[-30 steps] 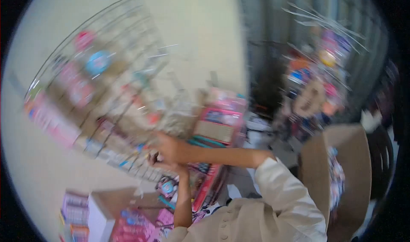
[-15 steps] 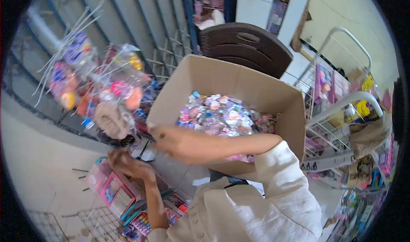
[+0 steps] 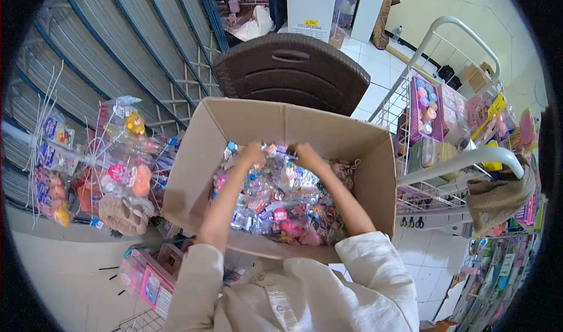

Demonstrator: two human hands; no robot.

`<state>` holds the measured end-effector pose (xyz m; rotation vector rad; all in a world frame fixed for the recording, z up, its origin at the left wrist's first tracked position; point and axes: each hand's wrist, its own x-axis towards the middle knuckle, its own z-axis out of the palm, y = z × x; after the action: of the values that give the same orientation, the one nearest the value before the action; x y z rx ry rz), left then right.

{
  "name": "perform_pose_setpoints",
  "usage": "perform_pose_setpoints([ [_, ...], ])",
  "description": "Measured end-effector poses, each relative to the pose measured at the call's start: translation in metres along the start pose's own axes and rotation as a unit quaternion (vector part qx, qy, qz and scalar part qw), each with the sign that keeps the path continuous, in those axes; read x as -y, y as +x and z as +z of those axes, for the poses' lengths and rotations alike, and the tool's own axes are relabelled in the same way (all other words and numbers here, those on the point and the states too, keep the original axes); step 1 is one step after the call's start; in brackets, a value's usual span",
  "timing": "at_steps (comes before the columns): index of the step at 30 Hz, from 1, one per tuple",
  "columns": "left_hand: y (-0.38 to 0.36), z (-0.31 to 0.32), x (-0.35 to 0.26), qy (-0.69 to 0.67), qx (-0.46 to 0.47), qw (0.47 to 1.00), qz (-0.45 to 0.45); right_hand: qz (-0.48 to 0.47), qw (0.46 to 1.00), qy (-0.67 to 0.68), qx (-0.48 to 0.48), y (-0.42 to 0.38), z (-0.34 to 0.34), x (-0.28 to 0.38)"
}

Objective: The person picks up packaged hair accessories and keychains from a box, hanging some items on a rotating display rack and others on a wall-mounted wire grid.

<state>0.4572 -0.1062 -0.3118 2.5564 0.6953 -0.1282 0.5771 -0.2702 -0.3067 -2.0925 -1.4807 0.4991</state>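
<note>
A large cardboard box (image 3: 193, 173) stands in front of me, holding a heap of small plastic-wrapped trinkets (image 3: 275, 200) in many colours. Both hands are inside it, at the far side of the heap. My left hand (image 3: 252, 154) is closed, with its fingertips low among the packets. Close to its right, my right hand (image 3: 306, 157) is also closed, beside a small dark piece between the two hands. The fingertips are small and partly hidden, so what they grip cannot be made out.
A brown plastic chair (image 3: 293, 71) stands behind the box. Bagged toys (image 3: 120, 170) hang on wires at the left, by a metal shutter (image 3: 111, 44). White wire racks (image 3: 431, 182) with goods and a brown cloth (image 3: 501, 197) are at the right. Pink cases (image 3: 155, 285) lie lower left.
Both hands have moved into the box: the left from below the hanging toys, the right from over the box's left edge. The view has shifted, showing the box more squarely.
</note>
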Motion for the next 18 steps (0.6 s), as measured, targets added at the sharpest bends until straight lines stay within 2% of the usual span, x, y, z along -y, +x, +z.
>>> perform_pose_setpoints([
  [1, 0.005, 0.015, 0.001, 0.031, 0.011, 0.999, -0.027, -0.006, 1.000, 0.019, 0.010, -0.008, 0.010, -0.001],
  [2, 0.007, 0.026, -0.001, 0.052, 0.023, 0.998, -0.038, 0.045, 0.996, -0.065, 0.049, -0.017, 0.011, 0.010],
  [3, 0.008, 0.036, -0.002, 0.071, 0.034, 0.996, -0.051, 0.065, 0.993, -0.032, 0.098, -0.021, 0.018, 0.010],
  [5, 0.009, 0.058, 0.006, 0.056, 0.023, 0.997, -0.042, 0.050, 0.993, -0.105, 0.036, -0.033, 0.045, 0.007],
  [8, 0.001, 0.061, 0.003, 0.034, -0.009, 0.999, -0.030, 0.003, 0.991, -0.133, -0.001, -0.043, 0.053, 0.006],
  [12, -0.009, 0.056, -0.009, 0.062, -0.030, 0.997, -0.045, 0.012, 0.991, -0.132, 0.011, -0.046, 0.056, 0.003],
  [13, -0.004, 0.065, -0.001, 0.076, -0.060, 0.995, -0.007, 0.007, 0.991, -0.135, 0.013, -0.046, 0.054, 0.001],
  [16, 0.000, 0.077, 0.009, 0.088, -0.080, 0.993, 0.019, -0.008, 0.994, -0.091, 0.063, -0.050, 0.051, -0.011],
  [17, 0.000, 0.077, 0.009, 0.114, -0.097, 0.989, 0.019, -0.038, 0.999, -0.016, 0.018, -0.047, 0.060, -0.026],
  [18, 0.001, 0.077, 0.011, 0.113, -0.100, 0.988, 0.017, -0.041, 0.999, -0.018, 0.019, -0.044, 0.051, -0.025],
])
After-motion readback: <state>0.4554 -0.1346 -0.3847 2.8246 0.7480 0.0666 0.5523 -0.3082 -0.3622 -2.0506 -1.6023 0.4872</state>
